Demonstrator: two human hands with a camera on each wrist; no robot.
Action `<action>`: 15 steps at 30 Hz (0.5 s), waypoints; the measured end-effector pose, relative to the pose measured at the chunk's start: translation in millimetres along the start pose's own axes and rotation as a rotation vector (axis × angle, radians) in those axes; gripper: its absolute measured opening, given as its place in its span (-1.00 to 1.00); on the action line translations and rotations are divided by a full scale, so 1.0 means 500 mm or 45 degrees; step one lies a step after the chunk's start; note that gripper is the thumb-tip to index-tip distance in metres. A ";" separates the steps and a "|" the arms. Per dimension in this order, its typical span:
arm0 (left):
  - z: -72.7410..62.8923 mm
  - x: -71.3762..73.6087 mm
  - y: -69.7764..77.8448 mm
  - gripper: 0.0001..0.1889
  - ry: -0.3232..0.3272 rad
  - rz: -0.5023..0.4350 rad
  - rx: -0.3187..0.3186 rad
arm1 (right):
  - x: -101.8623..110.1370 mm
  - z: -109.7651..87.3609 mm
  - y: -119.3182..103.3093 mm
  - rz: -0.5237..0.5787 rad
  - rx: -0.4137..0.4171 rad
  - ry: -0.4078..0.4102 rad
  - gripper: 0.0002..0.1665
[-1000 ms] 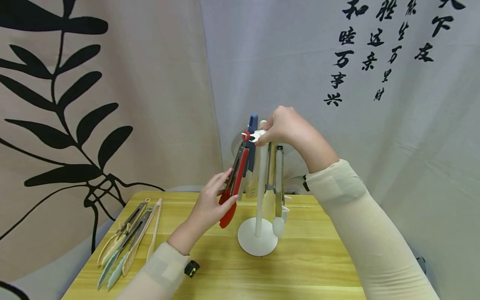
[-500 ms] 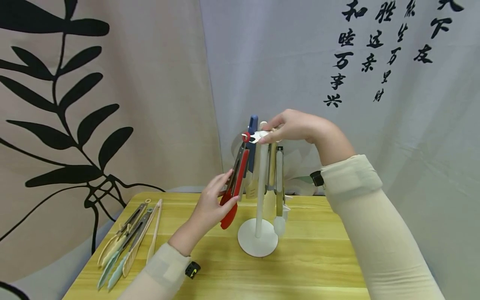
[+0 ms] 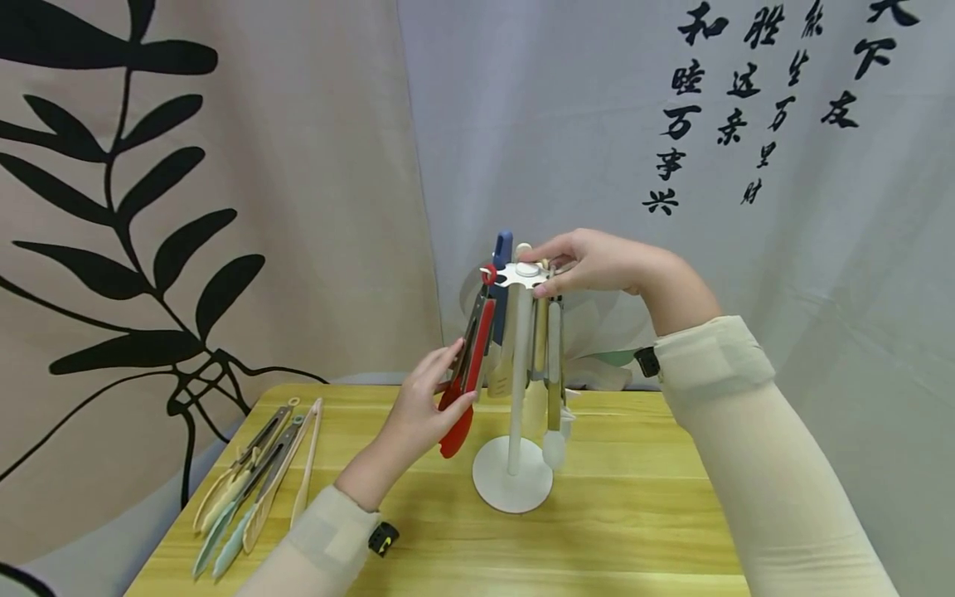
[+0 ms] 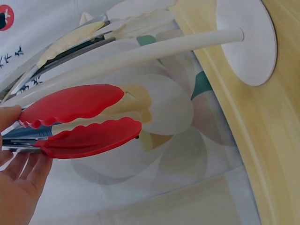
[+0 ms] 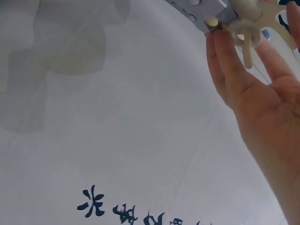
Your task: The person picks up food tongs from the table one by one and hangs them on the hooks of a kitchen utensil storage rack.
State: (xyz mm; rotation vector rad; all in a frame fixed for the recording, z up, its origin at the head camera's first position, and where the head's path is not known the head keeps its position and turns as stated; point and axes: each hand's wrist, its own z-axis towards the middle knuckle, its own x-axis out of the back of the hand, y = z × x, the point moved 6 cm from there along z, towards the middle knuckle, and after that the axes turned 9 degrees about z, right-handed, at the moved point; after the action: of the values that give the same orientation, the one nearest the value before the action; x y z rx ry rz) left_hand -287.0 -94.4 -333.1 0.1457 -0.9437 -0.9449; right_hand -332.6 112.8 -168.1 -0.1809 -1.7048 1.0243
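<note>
A white utensil stand (image 3: 515,481) rises from the table, its star-shaped hook plate (image 3: 525,272) on top of the pole. Red-tipped tongs (image 3: 481,348) hang by their red ring from a left hook. My left hand (image 3: 414,406) holds these tongs low down, thumb in front and fingers behind; in the left wrist view their red scalloped heads (image 4: 93,138) are spread apart. My right hand (image 3: 604,261) grips the right side of the hook plate, thumb at its front edge. In the right wrist view its fingers touch a metal tong end (image 5: 206,11) beside a ring on a hook.
Behind the red tongs hangs a blue-handled utensil (image 3: 502,257). White-tipped tongs (image 3: 555,373) and others hang at the stand's right. Several tongs (image 3: 254,473), some with pale green tips, lie on the wooden table (image 3: 634,514) at left. A curtain (image 3: 328,207) hangs behind.
My right hand has slid right and slightly down from the top of the stand, uncovering more of the hook plate. The left hand stays on the red tongs.
</note>
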 end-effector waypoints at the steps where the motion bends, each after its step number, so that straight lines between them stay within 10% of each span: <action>1: 0.000 -0.001 -0.001 -0.23 -0.004 0.004 0.002 | 0.000 0.000 0.001 0.005 0.011 -0.006 -0.36; 15: 0.010 -0.020 -0.002 -0.20 -0.081 -0.034 0.076 | -0.005 0.001 0.003 0.046 0.033 0.114 -0.46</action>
State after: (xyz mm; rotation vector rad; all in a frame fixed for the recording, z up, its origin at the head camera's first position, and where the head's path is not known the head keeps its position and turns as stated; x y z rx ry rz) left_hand -293.8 -86.0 -336.7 0.1803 -1.0310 -0.9509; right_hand -332.3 111.8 -170.9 -0.2381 -1.6116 1.0488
